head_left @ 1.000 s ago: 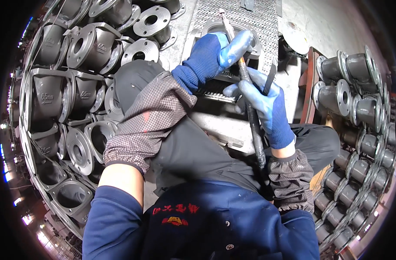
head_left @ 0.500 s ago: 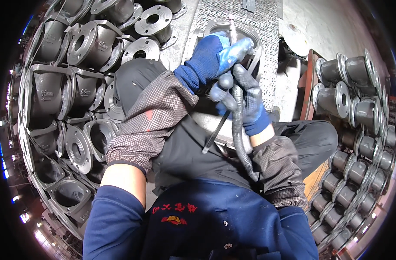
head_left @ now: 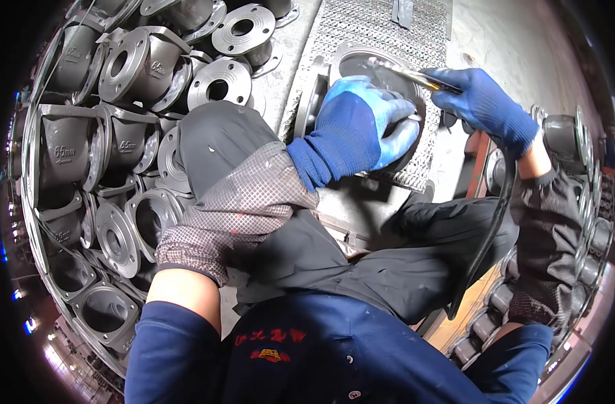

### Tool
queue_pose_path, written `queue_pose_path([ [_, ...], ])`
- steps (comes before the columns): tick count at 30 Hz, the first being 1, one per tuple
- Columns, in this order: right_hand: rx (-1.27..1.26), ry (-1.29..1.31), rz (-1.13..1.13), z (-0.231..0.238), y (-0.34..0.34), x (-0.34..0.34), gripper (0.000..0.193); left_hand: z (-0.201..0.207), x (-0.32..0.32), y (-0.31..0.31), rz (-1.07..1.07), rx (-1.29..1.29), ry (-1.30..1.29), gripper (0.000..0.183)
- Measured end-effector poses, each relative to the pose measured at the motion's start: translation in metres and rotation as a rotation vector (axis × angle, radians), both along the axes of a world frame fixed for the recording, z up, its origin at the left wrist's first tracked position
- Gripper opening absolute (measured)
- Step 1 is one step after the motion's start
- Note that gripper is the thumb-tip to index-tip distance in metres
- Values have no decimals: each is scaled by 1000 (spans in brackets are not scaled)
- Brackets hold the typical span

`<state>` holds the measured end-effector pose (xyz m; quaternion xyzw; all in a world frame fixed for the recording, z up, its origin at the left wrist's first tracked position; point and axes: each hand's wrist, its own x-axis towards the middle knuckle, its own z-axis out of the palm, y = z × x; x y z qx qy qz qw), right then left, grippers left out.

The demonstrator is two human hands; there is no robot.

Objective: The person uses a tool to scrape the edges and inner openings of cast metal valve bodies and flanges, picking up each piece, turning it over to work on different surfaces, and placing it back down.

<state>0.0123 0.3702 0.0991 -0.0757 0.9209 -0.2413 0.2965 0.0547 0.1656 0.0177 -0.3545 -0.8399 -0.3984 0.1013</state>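
A grey flanged iron casting lies in front of me on a textured metal plate, its round opening partly covered by my left hand. That hand, in a blue coated glove, has its fingers curled over the casting and grips it. My right hand, also gloved, is closed round a slim hand tool fed by a black hose. The tool's shiny front part points left, across the casting's opening. Its tip is blurred, so I cannot tell whether it touches the metal.
Several grey flanged pipe castings are stacked on my left. More castings stand in rows on my right, beside a reddish metal edge. A grey strip lies at the plate's far end. My bent knees flank the work.
My hands were together over the casting at the tool. Now the right hand has swung out to the right with tool and hose, and the left has settled lower on the casting.
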Motion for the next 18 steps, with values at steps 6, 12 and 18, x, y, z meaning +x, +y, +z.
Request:
queue_pose_path([
  [6,294,303,555,-14,-9,-44,34,-2,4,7,35,-10,46,24],
  [12,301,413,637,-7,-26,-60,26,-6,5,3,44,-54,49,29],
  [18,297,538,704,-13,-19,-70,20,1,5,5,-8,-106,-25,30],
])
